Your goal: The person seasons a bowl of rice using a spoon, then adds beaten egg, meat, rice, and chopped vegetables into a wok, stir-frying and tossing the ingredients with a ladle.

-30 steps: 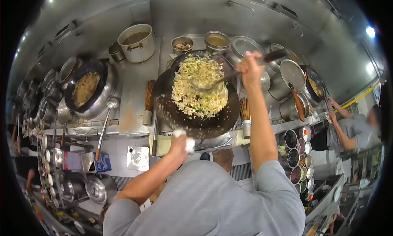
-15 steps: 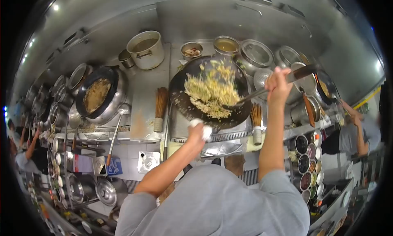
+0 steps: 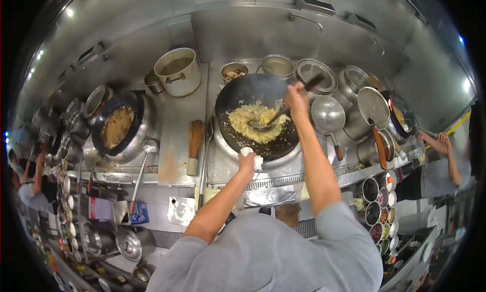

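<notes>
A black wok [image 3: 283, 145] sits on the burner in front of me, with yellowish fried rice [image 3: 243, 117] heaped in its middle and grains scattered up its sides. At the near rim, my left hand [image 3: 245, 166] is closed round a folded white cloth [image 3: 258, 163]; the cloth lies against the rim, and whatever is under it is hidden. My right hand [image 3: 297, 102], above the wok's right side, is wrapped round the handle of a ladle [image 3: 276, 117]. The ladle's head is down in the rice. Thin steam rises at the back of the wok.
A bamboo brush [image 3: 196, 140] and a long-handled tool [image 3: 204, 163] lie left of the wok. Behind are a large pot [image 3: 177, 74] and several metal bowls. A perforated skimmer [image 3: 328, 114] rests at right. Another wok [image 3: 140, 120] is at left; other people stand at both sides.
The rice was in the air above the wok and has fallen back into it. My right hand has moved left, bringing the ladle head into the rice. The wok's near side looks lower.
</notes>
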A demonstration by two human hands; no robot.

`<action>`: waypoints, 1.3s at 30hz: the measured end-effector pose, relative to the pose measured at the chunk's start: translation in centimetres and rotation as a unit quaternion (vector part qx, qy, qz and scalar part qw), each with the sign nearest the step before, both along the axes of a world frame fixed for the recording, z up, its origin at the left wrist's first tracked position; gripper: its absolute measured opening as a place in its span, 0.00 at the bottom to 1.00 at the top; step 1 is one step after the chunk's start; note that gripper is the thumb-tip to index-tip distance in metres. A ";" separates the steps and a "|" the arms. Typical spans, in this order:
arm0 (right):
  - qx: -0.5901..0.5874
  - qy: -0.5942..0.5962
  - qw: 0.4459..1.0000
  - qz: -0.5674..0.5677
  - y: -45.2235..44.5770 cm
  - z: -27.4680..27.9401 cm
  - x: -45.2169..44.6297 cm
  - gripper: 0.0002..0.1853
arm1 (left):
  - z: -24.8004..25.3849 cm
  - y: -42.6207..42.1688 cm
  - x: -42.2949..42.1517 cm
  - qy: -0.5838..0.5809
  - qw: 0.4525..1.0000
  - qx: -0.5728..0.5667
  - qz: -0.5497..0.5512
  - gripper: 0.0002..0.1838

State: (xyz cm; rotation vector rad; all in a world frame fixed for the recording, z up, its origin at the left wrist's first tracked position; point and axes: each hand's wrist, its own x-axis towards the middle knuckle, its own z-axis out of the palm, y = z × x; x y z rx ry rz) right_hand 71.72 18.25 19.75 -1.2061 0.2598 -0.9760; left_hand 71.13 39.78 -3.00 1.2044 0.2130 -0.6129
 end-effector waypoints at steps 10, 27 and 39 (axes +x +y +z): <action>-0.072 -0.022 0.995 0.060 0.8 1.9 7.2 0.12 | 5.9 22.4 -5.2 0.029 0.999 -0.009 0.020 0.21; -0.164 0.070 0.981 -0.073 1.2 2.0 8.8 0.12 | 7.0 28.1 -7.6 -0.055 0.977 0.034 0.203 0.25; -0.209 0.097 0.972 -0.045 1.7 4.0 -4.0 0.13 | 6.0 24.9 -6.8 -0.016 0.993 0.049 0.107 0.25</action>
